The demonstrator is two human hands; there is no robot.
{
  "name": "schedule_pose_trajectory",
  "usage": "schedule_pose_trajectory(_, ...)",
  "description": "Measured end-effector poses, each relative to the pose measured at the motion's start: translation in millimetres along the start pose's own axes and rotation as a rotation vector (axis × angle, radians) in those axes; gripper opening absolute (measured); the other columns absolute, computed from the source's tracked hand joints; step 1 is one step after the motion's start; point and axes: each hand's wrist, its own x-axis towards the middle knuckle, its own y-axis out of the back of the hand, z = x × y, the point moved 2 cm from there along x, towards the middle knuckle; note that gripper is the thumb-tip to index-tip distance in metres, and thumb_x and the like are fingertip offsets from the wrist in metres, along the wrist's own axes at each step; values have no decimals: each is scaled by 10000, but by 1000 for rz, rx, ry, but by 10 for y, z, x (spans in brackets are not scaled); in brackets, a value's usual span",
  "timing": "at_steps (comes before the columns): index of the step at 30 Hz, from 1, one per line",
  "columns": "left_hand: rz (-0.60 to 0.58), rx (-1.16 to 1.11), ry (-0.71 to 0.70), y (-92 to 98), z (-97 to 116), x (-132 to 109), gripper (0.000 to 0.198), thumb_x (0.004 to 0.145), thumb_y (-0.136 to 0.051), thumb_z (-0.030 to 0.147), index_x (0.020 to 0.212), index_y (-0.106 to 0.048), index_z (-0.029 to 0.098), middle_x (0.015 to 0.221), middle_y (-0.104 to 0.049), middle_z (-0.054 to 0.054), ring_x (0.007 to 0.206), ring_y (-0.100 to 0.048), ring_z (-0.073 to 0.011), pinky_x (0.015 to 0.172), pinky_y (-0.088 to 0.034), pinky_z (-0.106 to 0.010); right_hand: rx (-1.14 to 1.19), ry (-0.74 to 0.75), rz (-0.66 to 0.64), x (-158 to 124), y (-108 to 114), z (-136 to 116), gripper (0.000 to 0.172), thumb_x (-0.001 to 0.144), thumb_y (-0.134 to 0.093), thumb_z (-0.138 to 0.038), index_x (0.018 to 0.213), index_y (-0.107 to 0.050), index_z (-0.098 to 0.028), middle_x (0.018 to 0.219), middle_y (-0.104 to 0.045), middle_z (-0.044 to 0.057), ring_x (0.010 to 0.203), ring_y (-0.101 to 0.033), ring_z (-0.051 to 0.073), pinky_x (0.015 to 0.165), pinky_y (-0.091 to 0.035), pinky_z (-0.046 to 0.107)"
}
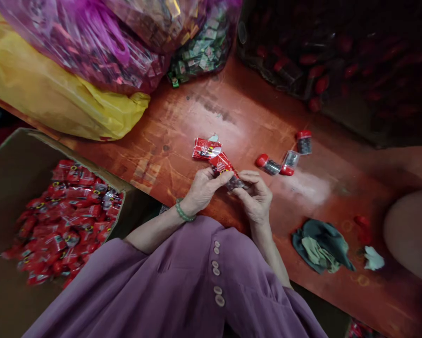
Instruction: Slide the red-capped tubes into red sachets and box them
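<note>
Reddish and worn, the table [175, 115] spreads beyond my fingers, with a yellow bag [87, 112] lying farther ahead on their left side. Between my left hand [202, 188] and my right hand [256, 197] is one red packet [222, 162], glossy, with pale printing at its far end; its near end is clear and shows something dark inside. It lies slanted, its red end just beside some flat red cards [200, 148] ahead of my fingertips. My left thumb is stretched over the packet, and the fingers bend around its side; a green bracelet [184, 212] circles this wrist. My right thumb and forefinger are pinching the clear end, the other fingers being curled. So both hands are grasping it. To the right of my fingers are three small jars [304, 144] with red caps.
</note>
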Motion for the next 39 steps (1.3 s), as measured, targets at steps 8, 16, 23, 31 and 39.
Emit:
schedule_pose_trajectory(8, -72, 106, 3, 83, 35, 9, 310, 748, -815, 416, 761, -688, 133, 697, -663, 12, 624, -579, -86, 637, -479, -224, 104, -37, -3, 1, -17, 98, 212, 755, -832, -307, 934, -722, -274, 1007, -642, 14, 802, -663, 133, 615, -598, 253)
schedule_pose_trajectory(16, 12, 53, -119, 62, -9, 18, 368, 768, -775, 489, 809, -658, 143, 686, -618, 17, 578, -535, -87, 577, -472, -232, 153, -81, 38, -29, -95, 196, 167, 808, -770, -257, 967, -720, -271, 1056, -638, 21, 826, -664, 131, 648, -617, 264)
schedule_pose_trajectory(23, 45, 248, -94, 37, 5, 19, 334, 767, -747, 431, 697, -605, 138, 647, -556, 26, 595, -490, -78, 591, -436, -222, 130, -73, 106, -14, -64, 333, 228, 742, -820, -341, 903, -690, -247, 962, -614, 5, 687, -637, 108, 588, -599, 262)
schedule_pose_trajectory(31, 36, 338, -58, -34, 94, 40, 317, 745, -721, 406, 671, -560, 142, 630, -515, 32, 584, -455, -73, 569, -404, -217, 110, 12, 130, 27, -36, 322, 189, 742, -823, -300, 871, -691, -255, 893, -629, -18, 661, -644, 95, 552, -572, 224)
schedule_pose_trajectory(39, 20, 374, -72, -24, 116, 13, 318, 750, -719, 406, 654, -559, 148, 629, -506, 37, 600, -443, -73, 587, -386, -221, 10, 119, 179, 1, -47, 291, 176, 723, -818, -196, 832, -690, -243, 851, -652, -27, 741, -651, 97, 668, -552, 230)
